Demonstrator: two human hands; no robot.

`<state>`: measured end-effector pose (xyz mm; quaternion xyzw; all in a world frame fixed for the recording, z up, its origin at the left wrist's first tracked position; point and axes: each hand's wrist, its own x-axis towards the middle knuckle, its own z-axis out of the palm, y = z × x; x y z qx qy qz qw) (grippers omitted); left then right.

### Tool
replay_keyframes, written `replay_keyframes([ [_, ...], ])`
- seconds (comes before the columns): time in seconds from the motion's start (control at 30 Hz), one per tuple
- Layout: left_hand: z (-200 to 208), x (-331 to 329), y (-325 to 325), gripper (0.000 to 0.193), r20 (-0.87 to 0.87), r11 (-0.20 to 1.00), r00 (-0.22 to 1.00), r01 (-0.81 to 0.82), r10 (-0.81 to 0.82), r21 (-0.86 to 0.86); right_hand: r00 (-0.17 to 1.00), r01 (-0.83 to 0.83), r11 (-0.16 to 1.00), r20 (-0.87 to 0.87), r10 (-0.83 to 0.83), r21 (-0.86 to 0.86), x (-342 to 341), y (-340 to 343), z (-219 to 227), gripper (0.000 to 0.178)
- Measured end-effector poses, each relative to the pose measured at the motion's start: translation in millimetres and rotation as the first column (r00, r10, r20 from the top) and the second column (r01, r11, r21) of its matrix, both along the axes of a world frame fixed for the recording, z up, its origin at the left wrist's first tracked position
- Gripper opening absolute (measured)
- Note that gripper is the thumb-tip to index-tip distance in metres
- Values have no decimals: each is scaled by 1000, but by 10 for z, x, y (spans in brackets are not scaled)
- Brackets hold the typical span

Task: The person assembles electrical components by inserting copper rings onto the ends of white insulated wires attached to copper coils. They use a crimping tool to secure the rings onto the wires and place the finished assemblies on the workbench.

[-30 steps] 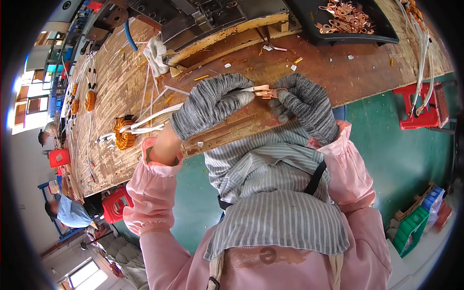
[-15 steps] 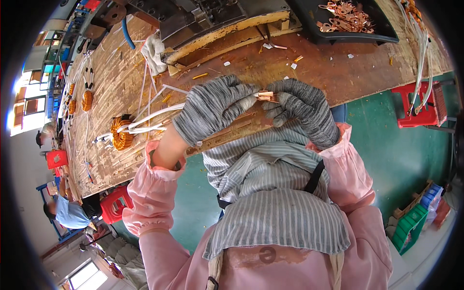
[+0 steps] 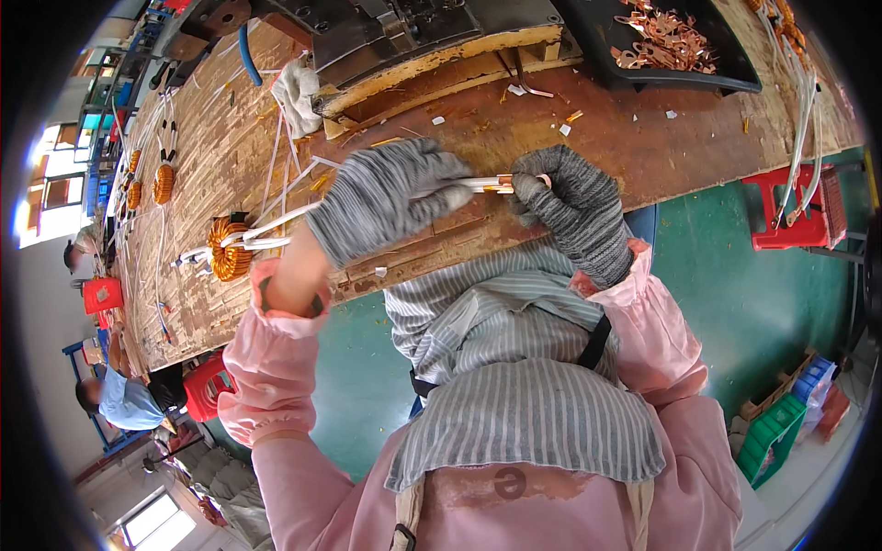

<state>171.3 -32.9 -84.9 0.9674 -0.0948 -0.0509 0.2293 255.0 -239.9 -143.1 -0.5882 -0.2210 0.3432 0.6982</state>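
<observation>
Both hands meet above the worktop [image 3: 606, 129], a little above mid-frame. Left hand [image 3: 390, 197], in a grey knit glove and slightly blurred, has its grip closed around white leads [image 3: 476, 185]; the lead ends point right, toward the other hand. Right hand [image 3: 571, 213], gloved alike, has its grip pinched on a copper terminal [image 3: 547, 181], a small part of it showing past the thumb. Bright copper [image 3: 500, 184] shows between the two hands, at the tips of the leads; how far it seats in the terminal cannot be told, fingers covering it.

White leads also run left from the left wrist to an orange-wound ring coil [image 3: 228, 250] lying on the worktop, left of frame. Upper right: black tray [image 3: 684, 84] with a heap of copper lugs [image 3: 671, 41]. Top centre: dark metal machine [image 3: 390, 41], a crumpled white cloth [image 3: 296, 96] beside it.
</observation>
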Motion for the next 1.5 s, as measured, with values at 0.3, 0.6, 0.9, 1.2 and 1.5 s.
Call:
replay_keyframes([
  [0.3,-126,-65,477,27,-137,989,990,-35,15,-144,998,46,995,45,-50,87,44,90,43,13],
  [0.6,104,-139,502,30,25,968,994,-95,103,-233,995,30,985,88,-45,169,185,287,119,13],
  [0.9,505,-105,758,24,-111,801,900,-427,421,-421,994,-56,957,-73,80,283,417,739,415,15],
  [1.2,370,-14,984,20,144,888,929,-268,340,-373,983,-126,983,147,106,130,679,883,538,18],
  [1.5,366,2,1070,21,163,885,917,-285,363,-368,937,-299,949,221,272,100,927,872,682,22],
])
